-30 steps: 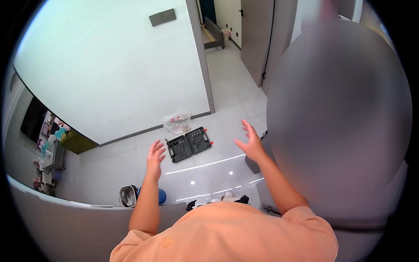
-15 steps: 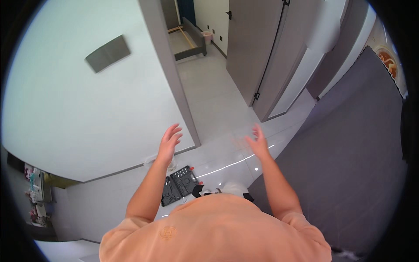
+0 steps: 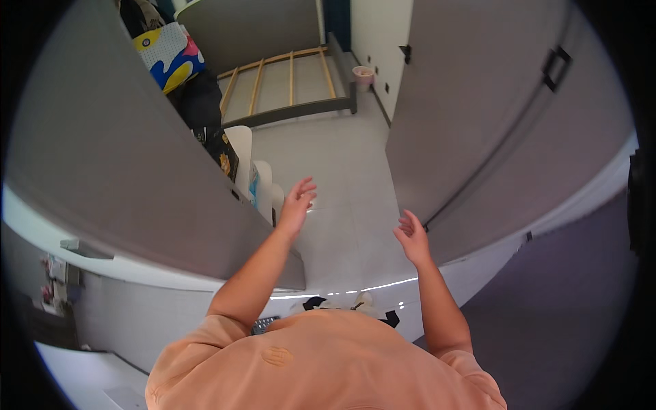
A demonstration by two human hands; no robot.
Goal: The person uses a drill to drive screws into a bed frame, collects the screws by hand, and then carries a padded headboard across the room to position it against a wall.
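My left hand [image 3: 299, 199] is raised in front of me with its fingers apart and nothing in it. It is nearest to the grey door frame [image 3: 292, 263] on the left side of the doorway. My right hand [image 3: 411, 236] is also raised, fingers spread and holding nothing, close to the edge of the grey door [image 3: 471, 102] that stands open on the right. Neither hand visibly touches anything. Between and beyond them lies the pale tiled floor [image 3: 342, 178] of a bedroom.
A bed frame [image 3: 294, 111] with wooden slats stands at the far side, with a pink bin [image 3: 363, 76] by its right corner. Along the left are a colourful bag [image 3: 171, 55] and a white rounded piece of furniture [image 3: 240, 147]. Part of a dark tool case [image 3: 263, 325] shows beside my body.
I have moved forward into the doorway, so the bed frame looks nearer and more of the room shows. The tool case has slid mostly out of sight behind my arm and body.
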